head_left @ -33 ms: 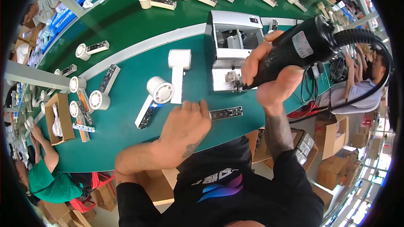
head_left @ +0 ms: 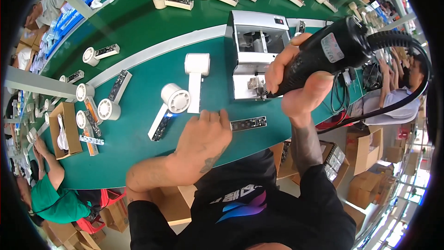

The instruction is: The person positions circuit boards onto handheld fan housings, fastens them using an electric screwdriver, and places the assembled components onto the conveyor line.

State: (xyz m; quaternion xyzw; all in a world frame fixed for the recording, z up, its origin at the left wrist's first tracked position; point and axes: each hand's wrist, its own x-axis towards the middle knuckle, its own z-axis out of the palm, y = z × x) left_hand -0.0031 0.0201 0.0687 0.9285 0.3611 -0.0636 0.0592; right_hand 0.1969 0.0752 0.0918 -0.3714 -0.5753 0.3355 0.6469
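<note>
My right hand [head_left: 303,71] is wrapped round a black electric screwdriver [head_left: 323,51] with a thick ribbed cable. Its lower end reaches the front of a silver-white screw feeder [head_left: 256,58]; the hand hides part of that spot. On the green table, my left hand [head_left: 203,134] lies with curled fingers over one end of a narrow handle with an exposed circuit board [head_left: 249,123]. Whatever joins this handle under the palm is hidden. Just beyond the left hand lie a white handheld fan [head_left: 198,81] and another fan [head_left: 175,99] with its board showing and a small blue light.
More handheld fans [head_left: 109,109] lie to the left, and several stand along the far green belt [head_left: 134,23]. A cardboard box [head_left: 74,129] sits at the table's left end. Loose cables [head_left: 340,95] hang right of the feeder. A co-worker in green [head_left: 60,203] works at left.
Inside the feeder, the inner part sits in a slightly different position. Both hands and the screwdriver look unmoved.
</note>
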